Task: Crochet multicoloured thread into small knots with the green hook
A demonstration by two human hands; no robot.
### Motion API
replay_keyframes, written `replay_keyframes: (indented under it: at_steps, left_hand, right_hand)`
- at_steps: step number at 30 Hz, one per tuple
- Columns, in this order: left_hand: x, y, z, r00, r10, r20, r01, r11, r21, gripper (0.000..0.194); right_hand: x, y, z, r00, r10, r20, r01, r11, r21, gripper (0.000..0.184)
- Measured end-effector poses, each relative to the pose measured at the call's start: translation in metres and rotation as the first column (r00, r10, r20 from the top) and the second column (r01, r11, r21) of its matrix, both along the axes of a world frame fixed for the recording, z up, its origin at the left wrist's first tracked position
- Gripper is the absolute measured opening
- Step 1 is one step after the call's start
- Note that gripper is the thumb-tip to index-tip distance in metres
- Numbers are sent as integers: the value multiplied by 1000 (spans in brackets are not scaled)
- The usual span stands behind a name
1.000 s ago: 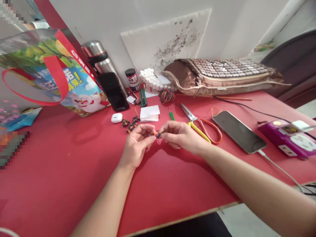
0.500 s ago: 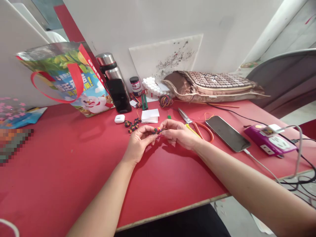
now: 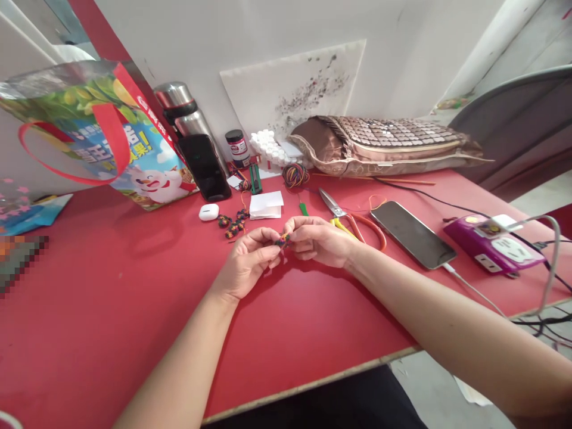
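Between my two hands is a small multicoloured piece of knotted cord, dark with yellow, red and pink flecks. My left hand pinches its left end between thumb and fingers. The fingertips of my right hand close on its right end, and both hands hover just over the red table. Beyond my left hand lie several similar knotted pieces. A green-handled tool rests past my right hand, its thin tip hard to make out. Orange-and-yellow-handled scissors lie close to my right hand.
Behind are folded white paper, a cord ball, an earbud case, an upright phone, a flask and a shopping bag. Rightward lie a charging phone, a purple power strip and a cushion.
The view has shifted slightly. My fingers have turned the knotted piece a little, and more of the green-handled tool shows behind my right hand.
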State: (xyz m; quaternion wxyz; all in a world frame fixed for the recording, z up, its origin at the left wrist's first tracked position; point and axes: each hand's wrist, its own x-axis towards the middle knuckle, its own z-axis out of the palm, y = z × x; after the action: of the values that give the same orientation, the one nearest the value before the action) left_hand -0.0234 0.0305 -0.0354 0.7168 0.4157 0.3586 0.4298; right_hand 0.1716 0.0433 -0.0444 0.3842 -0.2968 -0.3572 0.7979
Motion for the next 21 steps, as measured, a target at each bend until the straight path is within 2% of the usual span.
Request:
replay_keyframes:
  at_steps: [7, 14, 21]
  left_hand:
    - [-1, 1, -4, 1000, 20, -20, -21, 999, -46, 25]
    - [1, 1, -4, 1000, 2, 22, 0, 992, -127, 30]
    - [-1, 1, -5, 996, -44, 79, 59, 977, -206, 27]
  right_hand:
    - [-3, 0, 3, 1000, -3, 26, 3, 1000, 12, 26]
    - [-5, 3, -1, 997, 7, 83, -15, 995, 100, 26]
    - [-2, 7, -4, 997, 67, 43, -70, 996, 50, 24]
